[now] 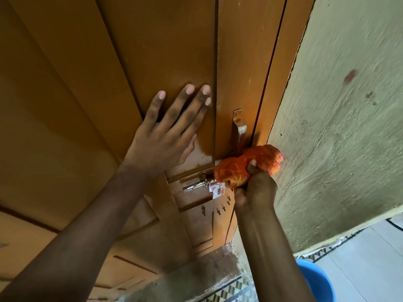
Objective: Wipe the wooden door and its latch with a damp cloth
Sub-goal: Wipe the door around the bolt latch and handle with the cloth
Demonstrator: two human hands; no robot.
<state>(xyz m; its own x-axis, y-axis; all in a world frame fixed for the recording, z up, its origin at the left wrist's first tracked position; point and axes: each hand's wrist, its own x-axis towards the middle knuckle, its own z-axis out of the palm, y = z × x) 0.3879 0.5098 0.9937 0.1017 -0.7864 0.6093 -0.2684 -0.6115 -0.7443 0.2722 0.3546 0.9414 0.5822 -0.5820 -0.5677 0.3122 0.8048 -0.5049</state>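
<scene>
The brown wooden door (91,88) fills the left and middle of the view. My left hand (168,131) lies flat on it with fingers spread, just left of the vertical seam. My right hand (254,188) grips a bunched orange cloth (246,165) and presses it against the right end of the metal sliding latch (198,185), at the door's edge. A metal pull handle (239,129) stands just above the cloth. The latch's right end is hidden by the cloth.
A rough pale green wall (340,127) stands right of the door frame. A blue bucket (316,280) sits on the tiled floor (359,258) at the lower right, beside my right forearm. Several small screws or pegs (222,207) stick out below the latch.
</scene>
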